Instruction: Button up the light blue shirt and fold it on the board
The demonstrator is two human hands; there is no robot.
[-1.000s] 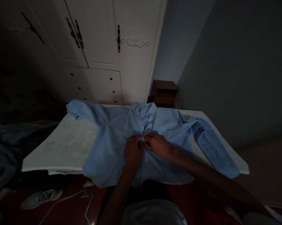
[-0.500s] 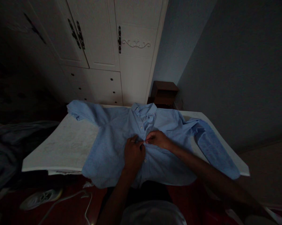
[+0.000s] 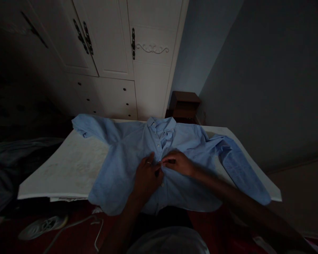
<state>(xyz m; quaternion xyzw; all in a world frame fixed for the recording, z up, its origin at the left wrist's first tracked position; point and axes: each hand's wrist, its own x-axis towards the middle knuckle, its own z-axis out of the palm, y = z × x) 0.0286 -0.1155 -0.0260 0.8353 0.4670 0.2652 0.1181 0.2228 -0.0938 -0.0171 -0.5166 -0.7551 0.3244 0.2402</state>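
A light blue button-up shirt (image 3: pixel 127 155) lies spread front side up, collar at the far side and sleeves out to both sides. At the middle of its front placket my left hand (image 3: pixel 147 176), with a ring on one finger, pinches the cloth. My right hand (image 3: pixel 178 163) pinches the opposite edge, its fingertips meeting the left ones. The button between them is too small and dark to make out. Above the hands the collar and upper front gape apart, with small white buttons along the edge. Another button (image 3: pixel 162 184) shows just below my hands.
Under the shirt is a white board or tabletop (image 3: pixel 61 169). A white wardrobe (image 3: pixel 106 60) with dark handles stands behind it, beside a small brown cabinet (image 3: pixel 185 104). On the red floor at lower left are a shoe (image 3: pixel 42 225) and a pale cord (image 3: pixel 69 229). Dark cloth (image 3: pixel 5 169) hangs at left.
Both hands stay pinched at the same spot on the placket, with slight finger movement. The view has shifted a little.
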